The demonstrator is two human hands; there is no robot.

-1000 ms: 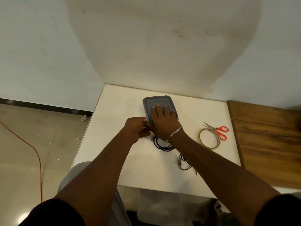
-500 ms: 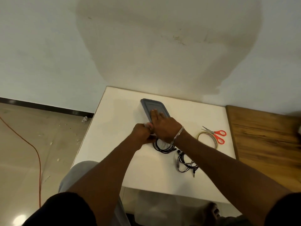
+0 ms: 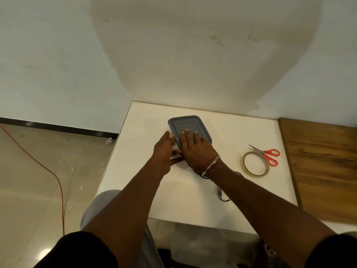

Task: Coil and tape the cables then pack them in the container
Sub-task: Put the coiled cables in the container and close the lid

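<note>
A container with a grey lid (image 3: pixel 186 124) sits near the middle of the white table (image 3: pixel 146 124). My right hand (image 3: pixel 199 151) lies flat on the lid's near part, fingers spread. My left hand (image 3: pixel 166 149) holds the container's near left corner, thumb beneath the right hand. Black cables (image 3: pixel 224 198) lie on the table under and behind my right forearm, mostly hidden. A roll of clear tape (image 3: pixel 256 166) lies to the right, with red-handled scissors (image 3: pixel 268 156) touching its far side.
A wooden surface (image 3: pixel 324 167) adjoins the table on the right. The wall stands just behind the table. An orange cord (image 3: pixel 48 171) runs across the tiled floor on the left. My knee (image 3: pixel 98 206) shows at the table's near left corner.
The lid has gone from tilted on edge to flat on the container. My right hand now presses on top; my left hand has opened and shifted to the container's left side.
</note>
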